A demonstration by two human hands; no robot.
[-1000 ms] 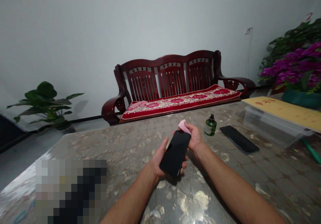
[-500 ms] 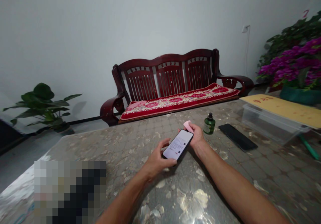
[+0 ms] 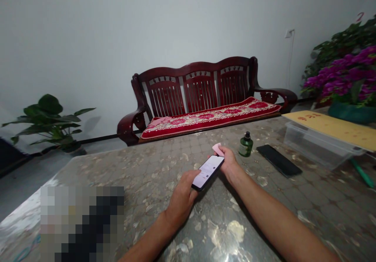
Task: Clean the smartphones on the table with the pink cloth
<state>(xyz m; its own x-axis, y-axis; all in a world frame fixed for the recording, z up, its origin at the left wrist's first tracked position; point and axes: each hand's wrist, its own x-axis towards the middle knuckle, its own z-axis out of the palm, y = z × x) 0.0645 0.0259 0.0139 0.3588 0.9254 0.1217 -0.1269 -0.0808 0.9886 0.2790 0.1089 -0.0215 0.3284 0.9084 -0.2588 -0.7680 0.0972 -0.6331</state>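
A smartphone (image 3: 208,172) with a lit white screen is held up over the table, tilted. My left hand (image 3: 183,189) is closed on its near left end, with a finger lying over the screen's edge. At the far right end my right hand (image 3: 230,163) pinches a small pink cloth (image 3: 218,149) against the phone's top corner; the fingers under the phone are hidden. Beyond my right hand stands a green bottle (image 3: 245,145) with a black cap. A dark flat slab like a second phone (image 3: 278,160) lies to its right.
The table (image 3: 141,179) has a patterned cover. On the right, a clear plastic bin (image 3: 319,146) lies under a yellow sheet (image 3: 335,127), near a green-handled object (image 3: 362,174) and purple flowers (image 3: 340,76). A blurred patch hides the lower left. A wooden bench (image 3: 199,85) stands behind.
My left hand has shifted from holding the phone's sides to gripping its near left end, a finger over the screen. The phone and the pink cloth have moved slightly left and down.
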